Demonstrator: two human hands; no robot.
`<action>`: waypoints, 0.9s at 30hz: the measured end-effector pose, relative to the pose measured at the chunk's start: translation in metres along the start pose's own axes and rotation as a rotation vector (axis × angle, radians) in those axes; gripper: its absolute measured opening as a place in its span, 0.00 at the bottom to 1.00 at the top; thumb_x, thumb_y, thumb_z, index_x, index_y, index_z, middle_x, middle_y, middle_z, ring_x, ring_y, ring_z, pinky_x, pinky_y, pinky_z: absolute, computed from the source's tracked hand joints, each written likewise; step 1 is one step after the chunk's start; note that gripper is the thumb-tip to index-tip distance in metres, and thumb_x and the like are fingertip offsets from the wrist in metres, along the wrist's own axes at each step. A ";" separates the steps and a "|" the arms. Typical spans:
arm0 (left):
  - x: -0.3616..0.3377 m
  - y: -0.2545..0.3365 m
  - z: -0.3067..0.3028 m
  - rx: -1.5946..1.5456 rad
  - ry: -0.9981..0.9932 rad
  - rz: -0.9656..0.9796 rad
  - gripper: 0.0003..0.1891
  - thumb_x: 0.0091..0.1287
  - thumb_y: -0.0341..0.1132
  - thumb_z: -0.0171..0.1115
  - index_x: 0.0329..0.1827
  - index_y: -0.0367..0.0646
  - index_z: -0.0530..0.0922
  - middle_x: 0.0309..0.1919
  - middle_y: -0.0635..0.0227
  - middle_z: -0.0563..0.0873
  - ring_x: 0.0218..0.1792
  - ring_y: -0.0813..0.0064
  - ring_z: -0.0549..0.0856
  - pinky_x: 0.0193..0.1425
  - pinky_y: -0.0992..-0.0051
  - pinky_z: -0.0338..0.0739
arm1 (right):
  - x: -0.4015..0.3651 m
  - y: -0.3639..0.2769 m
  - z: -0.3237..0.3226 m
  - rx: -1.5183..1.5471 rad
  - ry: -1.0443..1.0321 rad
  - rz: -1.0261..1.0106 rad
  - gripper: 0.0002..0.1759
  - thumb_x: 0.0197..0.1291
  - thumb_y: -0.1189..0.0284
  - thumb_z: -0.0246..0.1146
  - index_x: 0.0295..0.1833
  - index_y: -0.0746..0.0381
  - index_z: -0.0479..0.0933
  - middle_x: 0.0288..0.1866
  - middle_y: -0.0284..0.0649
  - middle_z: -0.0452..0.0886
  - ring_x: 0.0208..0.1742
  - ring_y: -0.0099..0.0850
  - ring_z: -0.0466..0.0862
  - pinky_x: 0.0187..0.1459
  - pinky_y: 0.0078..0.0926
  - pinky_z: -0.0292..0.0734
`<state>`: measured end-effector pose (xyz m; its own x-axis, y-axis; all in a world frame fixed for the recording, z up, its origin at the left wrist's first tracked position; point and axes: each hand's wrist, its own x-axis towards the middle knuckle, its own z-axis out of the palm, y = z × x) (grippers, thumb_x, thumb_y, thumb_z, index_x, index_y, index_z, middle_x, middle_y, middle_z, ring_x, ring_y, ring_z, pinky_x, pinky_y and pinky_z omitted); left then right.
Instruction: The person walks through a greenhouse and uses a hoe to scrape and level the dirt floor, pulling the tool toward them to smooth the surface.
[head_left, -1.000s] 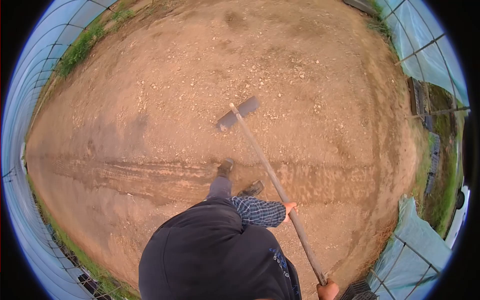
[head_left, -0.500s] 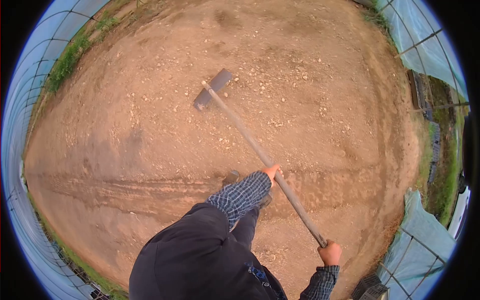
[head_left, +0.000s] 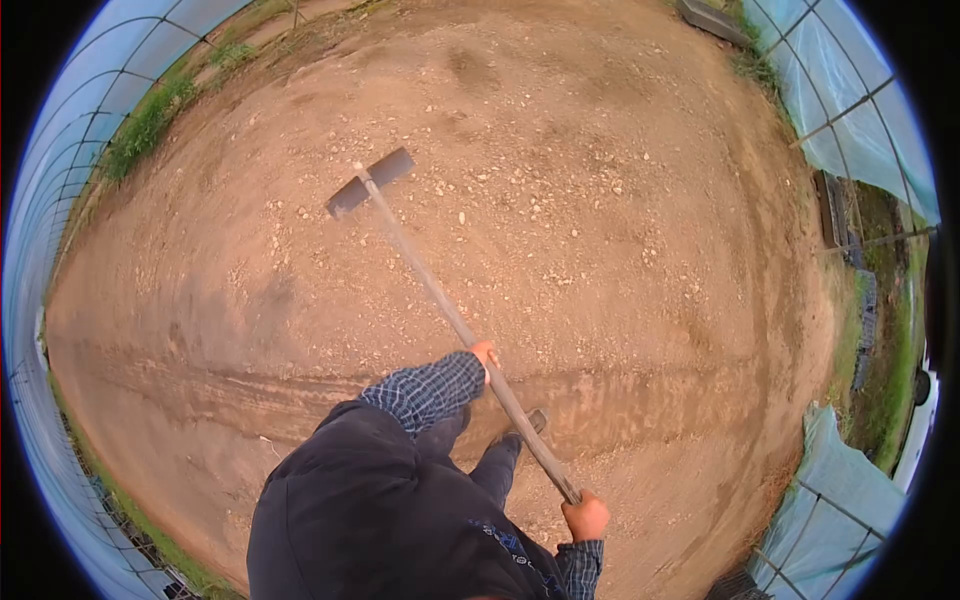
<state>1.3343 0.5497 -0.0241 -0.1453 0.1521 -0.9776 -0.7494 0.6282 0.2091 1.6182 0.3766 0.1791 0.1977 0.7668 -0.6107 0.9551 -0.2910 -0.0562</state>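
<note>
A long-handled hoe (head_left: 428, 275) with a wide, flat, dark blade (head_left: 395, 167) slants across the head view, its wooden handle running from upper left to lower right. The blade is at or just above the pebbly dirt; contact cannot be made out. My left hand (head_left: 485, 358) is closed around the middle of the handle. Near the handle's lower end, my right hand (head_left: 586, 517) grips it close to my body. Both arms wear dark checked sleeves under a dark vest.
Pale stones (head_left: 540, 205) are scattered over the brown soil. A rutted strip (head_left: 640, 395) crosses near my shoes (head_left: 538, 418). Blue sheeting on metal frames (head_left: 840, 510) curves along both sides. Dark crates (head_left: 866, 310) and grass lie beyond the right edge.
The hoe and both hands have moved left in view, the blade ending farther from the stones' middle. My feet and body have shifted too. Both hands keep their grip.
</note>
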 end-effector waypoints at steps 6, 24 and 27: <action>-0.078 -0.138 0.009 0.004 -0.208 -0.366 0.07 0.53 0.32 0.59 0.28 0.43 0.68 0.21 0.68 0.71 0.21 0.71 0.72 0.28 0.69 0.72 | -0.107 0.080 -0.047 -0.099 -0.307 0.206 0.18 0.44 0.62 0.55 0.39 0.63 0.74 0.28 0.53 0.77 0.32 0.50 0.77 0.33 0.42 0.71; 0.049 0.201 -0.140 -0.091 -0.038 0.248 0.11 0.57 0.32 0.52 0.17 0.43 0.65 0.12 0.66 0.68 0.14 0.70 0.69 0.22 0.70 0.71 | 0.062 -0.225 -0.029 -0.083 0.248 -0.587 0.09 0.32 0.68 0.61 0.20 0.63 0.73 0.18 0.48 0.75 0.22 0.44 0.77 0.24 0.36 0.72; 0.016 0.194 -0.158 -0.144 0.035 0.279 0.10 0.56 0.31 0.51 0.17 0.43 0.65 0.12 0.67 0.67 0.13 0.71 0.68 0.21 0.69 0.71 | 0.038 -0.219 -0.015 -0.016 0.192 -0.567 0.10 0.32 0.68 0.61 0.21 0.62 0.74 0.18 0.48 0.75 0.22 0.44 0.77 0.24 0.36 0.72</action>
<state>1.0842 0.5536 -0.0024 -0.3783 0.2755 -0.8837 -0.7611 0.4508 0.4663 1.4197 0.4785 0.1804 -0.3086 0.8901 -0.3355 0.9263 0.2010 -0.3188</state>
